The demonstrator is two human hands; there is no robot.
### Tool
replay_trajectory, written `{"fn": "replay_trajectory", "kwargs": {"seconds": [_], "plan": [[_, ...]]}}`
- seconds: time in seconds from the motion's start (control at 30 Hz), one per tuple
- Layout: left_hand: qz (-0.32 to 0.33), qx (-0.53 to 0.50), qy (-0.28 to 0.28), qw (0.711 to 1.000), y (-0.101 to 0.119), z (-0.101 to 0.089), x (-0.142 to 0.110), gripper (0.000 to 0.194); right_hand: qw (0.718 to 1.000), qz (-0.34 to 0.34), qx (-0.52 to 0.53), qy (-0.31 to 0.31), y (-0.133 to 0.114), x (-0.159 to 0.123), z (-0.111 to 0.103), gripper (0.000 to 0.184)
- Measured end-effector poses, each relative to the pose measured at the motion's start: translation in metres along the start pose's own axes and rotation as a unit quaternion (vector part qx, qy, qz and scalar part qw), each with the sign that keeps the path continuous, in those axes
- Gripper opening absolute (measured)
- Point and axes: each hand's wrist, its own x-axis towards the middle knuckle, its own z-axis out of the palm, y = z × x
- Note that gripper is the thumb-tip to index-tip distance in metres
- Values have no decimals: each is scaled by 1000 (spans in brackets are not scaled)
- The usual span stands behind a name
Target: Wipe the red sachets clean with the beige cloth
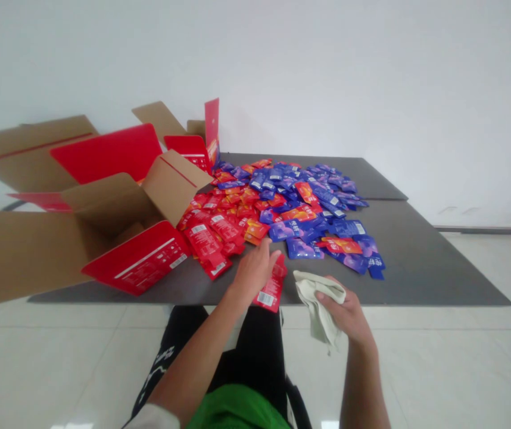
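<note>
My left hand (253,271) is closed over the top end of a red foil sachet (271,288), which hangs at the table's front edge. My right hand (345,313) grips a crumpled pale green-grey cloth (317,302) just off that edge. Between and beyond them lies a large heap of sachets on a dark grey tabletop (420,280). Red sachets (206,239) fill its left side, and blue-purple sachets (304,248) fill its right side, with orange ones mixed through the middle.
A large opened cardboard carton (103,202) with red inner panels and spread flaps stands at the table's left, overhanging its edge. A seam crosses the tabletop behind the heap. A white wall rises behind the table, and a pale tiled floor lies below.
</note>
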Motion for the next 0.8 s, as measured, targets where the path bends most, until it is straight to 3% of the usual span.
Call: {"fn": "replay_trajectory", "kwargs": {"seconds": [0.1,0.17,0.3,0.4,0.6,0.8], "plan": [[66,-75,74,992,1,2,-27,46,1000,5,-9,6,4,0,-1,37],[116,-100,76,985,-4,4,-50,44,1000,1,-14,11,8,0,-1,37],[236,28,30,971,-22,12,-94,38,999,-19,-14,30,14,2,0,34],[300,88,46,949,-35,22,-112,34,998,-16,-30,60,14,3,3,32],[312,94,73,943,-43,38,-113,28,992,1,-70,104,4,6,11,36],[292,85,69,950,-44,30,-103,21,990,12,-91,106,0,7,12,40]]}}
